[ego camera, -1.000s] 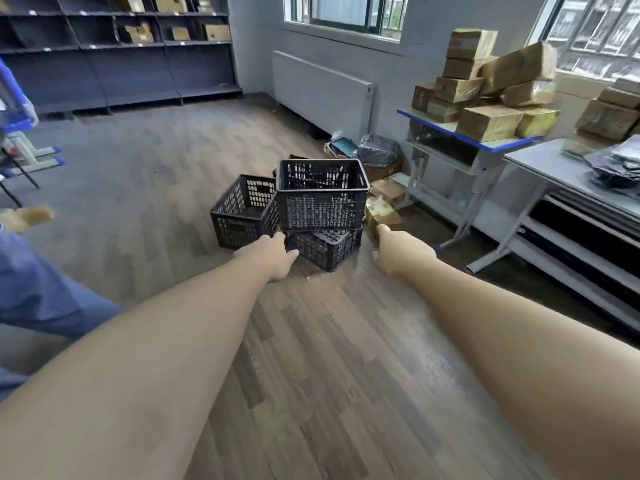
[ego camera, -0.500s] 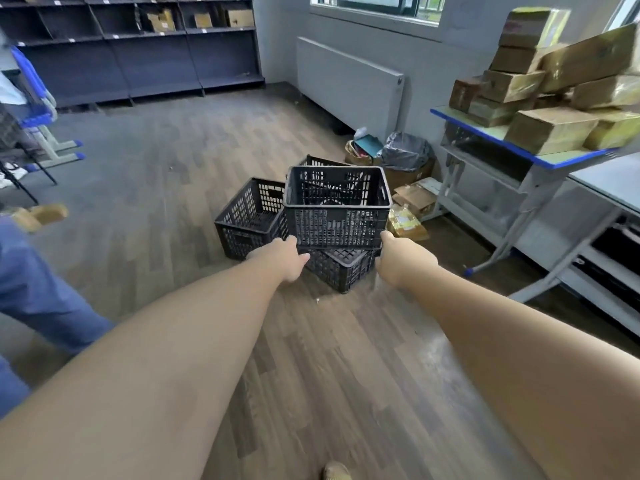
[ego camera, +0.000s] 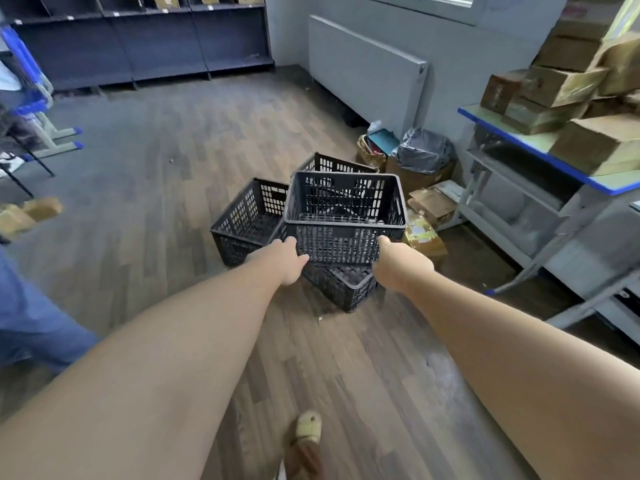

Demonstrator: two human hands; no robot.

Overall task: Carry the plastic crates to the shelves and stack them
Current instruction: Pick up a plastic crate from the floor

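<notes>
head view. item: top crate (ego camera: 344, 216), black plastic, upright, resting across the lower crates on the floor (ego camera: 173, 140). my left hand (ego camera: 285, 259) is at its near left corner, my right hand (ego camera: 398, 266) at its near right corner; fingers are hidden behind the walls, so i cannot tell whether they grip. item: left crate (ego camera: 247, 221), on the floor beside it. item: lower crate (ego camera: 343, 287), beneath. item: rear crate (ego camera: 332, 164), tilted behind. item: shelves (ego camera: 145, 39), along the far wall, well apart. item: surface (ego camera: 540, 143), right, stacked with cardboard boxes (ego camera: 568, 98).
</notes>
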